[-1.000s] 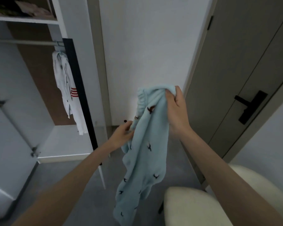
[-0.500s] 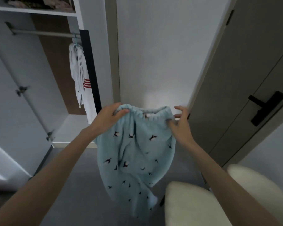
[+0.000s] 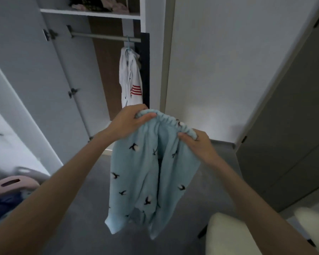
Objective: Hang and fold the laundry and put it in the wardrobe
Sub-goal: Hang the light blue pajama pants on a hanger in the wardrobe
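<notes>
- Left hand (image 3: 131, 120) and right hand (image 3: 197, 144) apart, each clamped on the elastic waistband (image 3: 170, 120) of pale blue trousers (image 3: 145, 173); left fingers curled over one end, right thumb and fingers pinching the other.
- Trousers held up in the air before the open wardrobe (image 3: 103, 80), legs hanging loose above the grey floor (image 3: 81, 208); small dark bird print all over.
- At right end of wardrobe rail (image 3: 103, 36): white garment (image 3: 130, 80) with red stripes, on a blue hanger (image 3: 128, 42).
- On shelf (image 3: 90, 13) above rail: dark and pink clothes (image 3: 99, 4), blurred.
- Lower left, on floor: pink basket (image 3: 13, 184), dark cloth inside.
- Lower right: cream chair (image 3: 232, 236), close under right forearm.
- Far right: grey door (image 3: 293, 135).
</notes>
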